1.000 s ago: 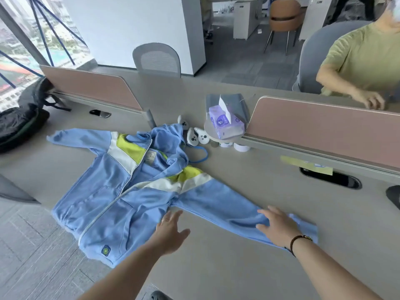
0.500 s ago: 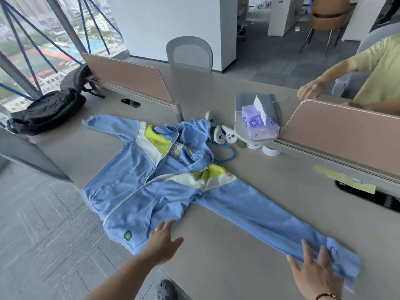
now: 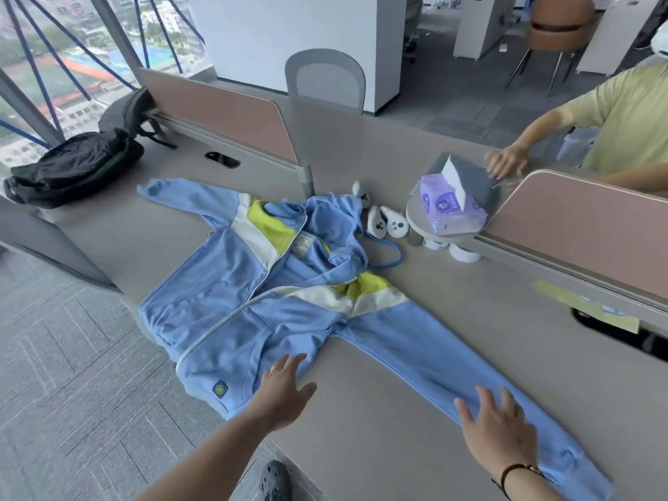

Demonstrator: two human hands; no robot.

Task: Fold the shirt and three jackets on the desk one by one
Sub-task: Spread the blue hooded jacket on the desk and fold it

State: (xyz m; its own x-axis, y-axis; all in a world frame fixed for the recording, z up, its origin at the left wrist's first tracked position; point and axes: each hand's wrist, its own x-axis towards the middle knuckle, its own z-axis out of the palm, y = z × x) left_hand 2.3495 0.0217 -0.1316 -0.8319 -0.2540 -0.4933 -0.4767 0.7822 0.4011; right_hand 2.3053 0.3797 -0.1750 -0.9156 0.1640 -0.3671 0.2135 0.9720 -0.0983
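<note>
On the grey worktop (image 3: pixel 397 410) a light-blue hooded jacket (image 3: pixel 253 301) lies face up and unfolded, zipped partway, with white and lime-yellow bands across the shoulders and a small round badge near the hem. Its body sits toward the near-left edge of the worktop, the hem corner reaching that edge, while one sleeve stretches away toward the far left and the other runs long toward the near right. The left hand (image 3: pixel 283 390) rests with fingers spread, palm down, at the hem corner of the jacket (a ring shows on one finger), fingertips on the cloth and the heel over bare worktop. The right hand (image 3: pixel 497 426) lies flat and open on the near-right sleeve, fingers splayed, a dark bracelet at the wrist. Beyond the hood stand small white controllers (image 3: pixel 385 222) with a blue cord looping just beside them, and next to these a purple tissue pack (image 3: pixel 450 207) on a round stand. A black backpack (image 3: pixel 79 160) sits at the far left of the worktop. Across the pink divider (image 3: pixel 578 226) another person in a yellow-green shirt reaches a hand (image 3: pixel 504 162) toward the stand.
</note>
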